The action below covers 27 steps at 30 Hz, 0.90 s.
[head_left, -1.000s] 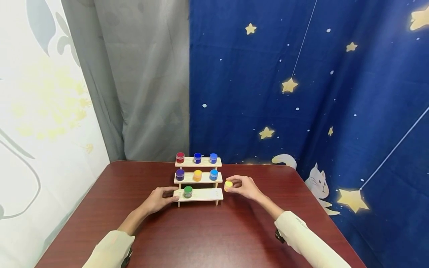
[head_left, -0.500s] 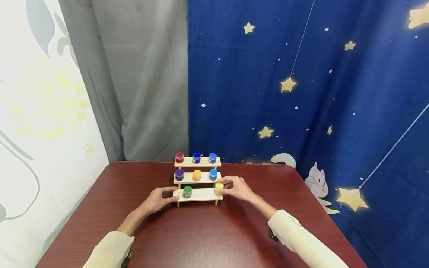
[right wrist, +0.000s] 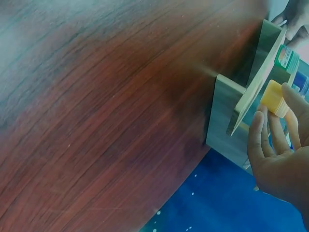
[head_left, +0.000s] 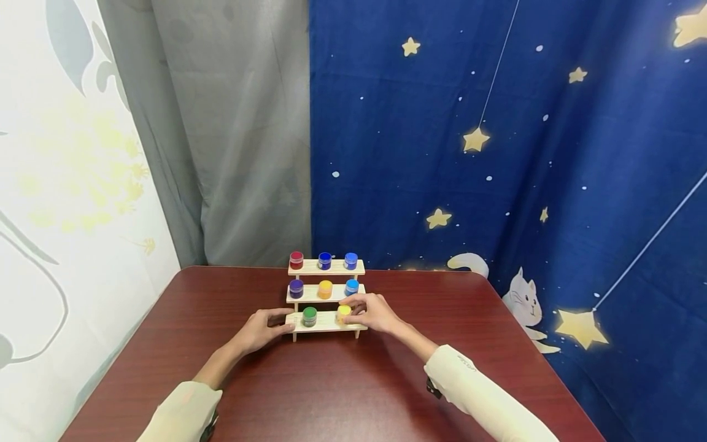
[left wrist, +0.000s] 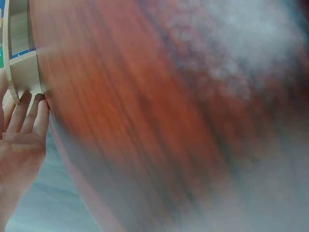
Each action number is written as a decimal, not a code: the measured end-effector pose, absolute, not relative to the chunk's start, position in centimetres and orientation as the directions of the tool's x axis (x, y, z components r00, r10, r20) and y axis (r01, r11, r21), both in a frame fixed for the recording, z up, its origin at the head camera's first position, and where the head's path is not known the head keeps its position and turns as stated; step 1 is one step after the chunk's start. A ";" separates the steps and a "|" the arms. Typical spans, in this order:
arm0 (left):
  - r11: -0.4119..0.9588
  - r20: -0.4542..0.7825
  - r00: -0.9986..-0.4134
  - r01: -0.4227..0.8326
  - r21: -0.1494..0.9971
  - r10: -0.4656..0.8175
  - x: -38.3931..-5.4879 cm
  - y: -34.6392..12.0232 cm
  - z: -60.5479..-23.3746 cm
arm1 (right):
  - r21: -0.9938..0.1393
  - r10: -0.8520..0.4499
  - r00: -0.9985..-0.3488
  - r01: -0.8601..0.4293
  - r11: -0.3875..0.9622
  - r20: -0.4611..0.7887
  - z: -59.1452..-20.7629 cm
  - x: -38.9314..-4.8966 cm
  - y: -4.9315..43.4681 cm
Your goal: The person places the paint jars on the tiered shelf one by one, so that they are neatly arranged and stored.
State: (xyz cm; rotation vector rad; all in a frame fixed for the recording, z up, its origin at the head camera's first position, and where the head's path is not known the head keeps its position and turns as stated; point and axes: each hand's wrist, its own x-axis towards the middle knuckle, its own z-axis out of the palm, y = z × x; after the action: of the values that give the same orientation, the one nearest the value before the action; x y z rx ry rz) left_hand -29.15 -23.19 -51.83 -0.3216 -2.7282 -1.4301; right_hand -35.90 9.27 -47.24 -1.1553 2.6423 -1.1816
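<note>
A three-tier wooden display rack [head_left: 326,325] stands on the table, bearing small paint jars. My right hand [head_left: 374,313] pinches a yellow paint jar [head_left: 343,314] between thumb and fingers, at the bottom step's right half. In the right wrist view the yellow jar [right wrist: 273,98] is upright at the step. My left hand [head_left: 264,330] grips the left end of that bottom step, thumb in front; in the left wrist view its fingers [left wrist: 40,118] reach the rack's side. Left of the yellow jar sits a green paint jar [head_left: 309,317].
On the middle step are purple [head_left: 296,288], orange-yellow [head_left: 325,290] and light blue jars [head_left: 351,287]. The top step bears a red jar [head_left: 296,260] and two blue jars [head_left: 324,261]. Curtains [head_left: 397,153] hang behind the brown table [head_left: 331,393].
My right hand has carried the yellow paint jar leftward, from beside the rack to over the bottom step and on toward the green jar. The left hand has stayed at the rack's end.
</note>
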 end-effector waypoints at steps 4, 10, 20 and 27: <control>0.559 0.131 -0.978 0.199 0.805 0.160 -29.1 -23.1 -51.8 | -0.655 -0.636 -0.731 -0.610 0.447 0.247 -47.6 -35.9 8.9; 0.556 0.144 -0.974 0.218 0.802 0.174 -29.5 -22.7 -51.9 | -0.663 -0.632 -0.733 -0.607 0.438 0.252 -48.0 -35.9 9.0; 0.547 0.149 -0.968 0.238 0.803 0.202 -29.7 -22.6 -52.0 | -0.687 -0.620 -0.741 -0.592 0.422 0.259 -48.3 -35.5 9.4; 0.574 0.158 -0.966 0.249 0.780 0.204 -29.6 -23.3 -51.7 | -0.702 -0.640 -0.733 -0.581 0.411 0.232 -47.7 -35.6 10.0</control>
State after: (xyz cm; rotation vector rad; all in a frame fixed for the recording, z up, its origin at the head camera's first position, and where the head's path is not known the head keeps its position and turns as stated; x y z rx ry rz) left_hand -29.56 -23.34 -51.67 -0.3943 -2.7417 -1.3718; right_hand -35.55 9.99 -47.75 -1.1173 2.5771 -1.2356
